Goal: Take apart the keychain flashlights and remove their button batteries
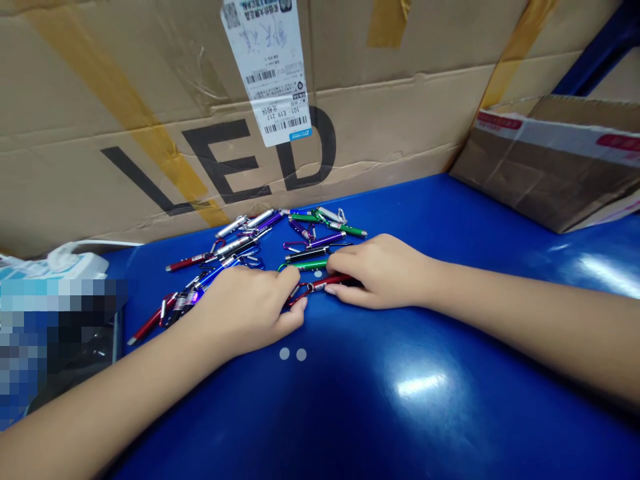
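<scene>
My right hand [385,273] is closed around the barrel of a red pen-shaped keychain light [324,285], fingers over it and thumb below. My left hand [250,310] pinches the red carabiner clip [299,293] at the light's other end; part of the clip is hidden by the fingers. Just beyond lie a green keychain light [313,265], a black one [306,255] and a purple one [320,241], roughly parallel. Behind and left of my left hand, a loose heap of similar lights [235,247] in silver, black, blue and red spreads out, partly covered by that hand.
A large cardboard box [375,113] marked LED walls off the back of the blue table [350,400]. An open carton [530,160] stands at the right. At the left edge are a white item with a cable [80,267] and a blurred-out patch.
</scene>
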A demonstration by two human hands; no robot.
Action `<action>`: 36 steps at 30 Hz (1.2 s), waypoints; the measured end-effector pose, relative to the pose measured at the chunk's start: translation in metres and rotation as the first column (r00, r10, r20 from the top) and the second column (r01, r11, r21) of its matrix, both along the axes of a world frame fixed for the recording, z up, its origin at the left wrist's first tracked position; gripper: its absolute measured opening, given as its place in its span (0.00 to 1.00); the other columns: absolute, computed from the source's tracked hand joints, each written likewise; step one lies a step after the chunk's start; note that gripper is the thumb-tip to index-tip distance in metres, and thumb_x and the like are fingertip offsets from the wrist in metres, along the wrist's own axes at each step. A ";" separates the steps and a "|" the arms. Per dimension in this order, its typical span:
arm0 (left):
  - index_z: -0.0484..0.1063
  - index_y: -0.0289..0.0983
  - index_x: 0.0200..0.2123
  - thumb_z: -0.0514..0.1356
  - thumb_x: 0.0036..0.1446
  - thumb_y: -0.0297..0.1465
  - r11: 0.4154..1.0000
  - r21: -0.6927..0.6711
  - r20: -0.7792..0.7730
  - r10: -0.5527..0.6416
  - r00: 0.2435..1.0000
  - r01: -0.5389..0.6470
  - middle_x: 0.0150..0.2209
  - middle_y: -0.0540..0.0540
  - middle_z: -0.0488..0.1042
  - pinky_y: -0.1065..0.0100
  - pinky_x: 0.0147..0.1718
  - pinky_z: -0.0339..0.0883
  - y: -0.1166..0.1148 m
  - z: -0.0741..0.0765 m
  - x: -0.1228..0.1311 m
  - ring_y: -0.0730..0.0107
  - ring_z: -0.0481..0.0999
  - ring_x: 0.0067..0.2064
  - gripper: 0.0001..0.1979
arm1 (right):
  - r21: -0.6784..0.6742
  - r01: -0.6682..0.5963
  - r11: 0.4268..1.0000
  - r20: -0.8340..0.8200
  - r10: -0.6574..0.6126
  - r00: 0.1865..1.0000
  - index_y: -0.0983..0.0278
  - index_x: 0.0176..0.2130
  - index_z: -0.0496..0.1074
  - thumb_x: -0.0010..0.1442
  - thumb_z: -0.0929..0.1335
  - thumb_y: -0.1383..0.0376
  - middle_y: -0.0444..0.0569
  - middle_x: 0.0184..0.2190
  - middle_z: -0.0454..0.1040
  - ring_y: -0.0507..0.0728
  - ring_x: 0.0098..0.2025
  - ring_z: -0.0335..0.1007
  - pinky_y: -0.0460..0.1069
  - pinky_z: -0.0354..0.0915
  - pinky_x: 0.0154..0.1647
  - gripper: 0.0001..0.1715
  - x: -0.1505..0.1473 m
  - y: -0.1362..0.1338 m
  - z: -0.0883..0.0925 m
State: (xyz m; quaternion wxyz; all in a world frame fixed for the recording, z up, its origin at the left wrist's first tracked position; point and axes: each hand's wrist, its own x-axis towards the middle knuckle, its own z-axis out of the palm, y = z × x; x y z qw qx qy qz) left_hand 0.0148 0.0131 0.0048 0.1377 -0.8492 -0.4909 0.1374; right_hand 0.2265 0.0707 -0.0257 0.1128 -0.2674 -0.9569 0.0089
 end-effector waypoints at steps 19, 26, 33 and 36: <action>0.69 0.38 0.33 0.48 0.60 0.36 0.999 -0.031 0.153 -0.033 0.988 0.038 0.24 0.45 0.76 0.64 0.21 0.59 0.002 -0.005 -0.008 0.55 0.77 0.25 0.13 | 0.067 0.180 0.981 -0.297 -0.153 0.943 0.65 0.34 0.71 0.66 0.59 0.61 0.50 0.31 0.73 0.56 0.35 0.67 0.49 0.61 0.36 0.15 0.002 0.012 -0.002; 0.71 0.36 0.33 0.49 0.59 0.35 0.997 -0.059 0.195 -0.037 0.980 0.049 0.25 0.43 0.76 0.65 0.23 0.62 0.002 -0.004 -0.009 0.56 0.77 0.26 0.13 | -0.098 0.349 0.932 -0.387 -0.359 0.849 0.64 0.33 0.71 0.60 0.64 0.63 0.52 0.34 0.72 0.59 0.38 0.66 0.53 0.63 0.40 0.09 0.014 0.049 -0.008; 0.72 0.36 0.31 0.49 0.59 0.34 0.995 -0.076 0.220 -0.047 0.974 0.065 0.25 0.43 0.77 0.63 0.23 0.63 0.004 -0.002 -0.008 0.55 0.77 0.26 0.14 | -0.242 0.357 0.902 -0.365 -0.426 0.828 0.63 0.29 0.73 0.56 0.68 0.61 0.50 0.33 0.72 0.58 0.38 0.67 0.54 0.63 0.43 0.07 0.014 0.057 -0.015; 0.72 0.36 0.31 0.49 0.59 0.33 0.995 -0.079 0.233 -0.042 0.972 0.062 0.25 0.43 0.77 0.65 0.23 0.63 0.004 -0.001 -0.008 0.57 0.77 0.26 0.13 | -0.312 0.349 0.884 -0.373 -0.452 0.810 0.64 0.29 0.73 0.57 0.67 0.60 0.49 0.31 0.72 0.56 0.36 0.68 0.52 0.64 0.40 0.10 0.014 0.058 -0.012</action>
